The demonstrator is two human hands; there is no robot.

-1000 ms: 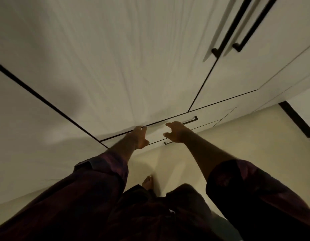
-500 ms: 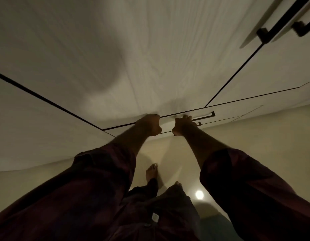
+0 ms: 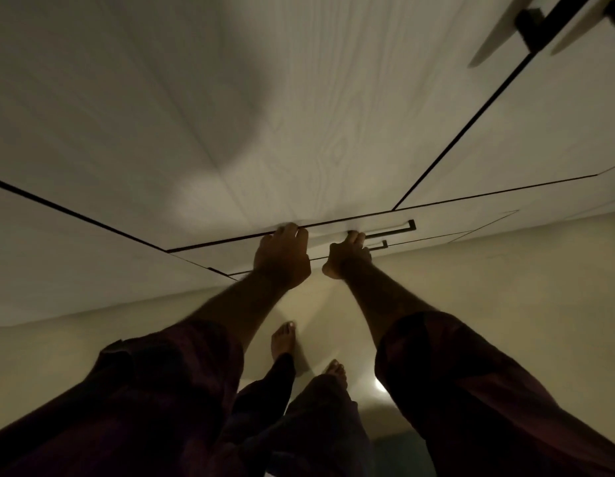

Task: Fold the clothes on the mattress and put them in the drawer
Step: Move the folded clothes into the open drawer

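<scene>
I stand facing a pale wardrobe whose upper drawer [image 3: 440,220] sits low in front of me. My left hand [image 3: 282,259] lies on the drawer front, its fingers curled over the top edge. To the right of it, my right hand [image 3: 347,258] grips the left end of the drawer's black bar handle [image 3: 392,231]. Both arms reach forward in dark sleeves. No clothes and no mattress are in view.
A tall wardrobe door [image 3: 264,115] fills the upper view, and black door handles [image 3: 536,25] show at the top right. A second, lower drawer handle [image 3: 380,246] sits just under the first. Below are the pale floor [image 3: 471,287] and my bare feet [image 3: 283,339].
Both hands moved from just in front of the drawer onto it. The left hand's fingers closed on the top edge and the right hand's closed round the handle. My view has come closer to the wardrobe.
</scene>
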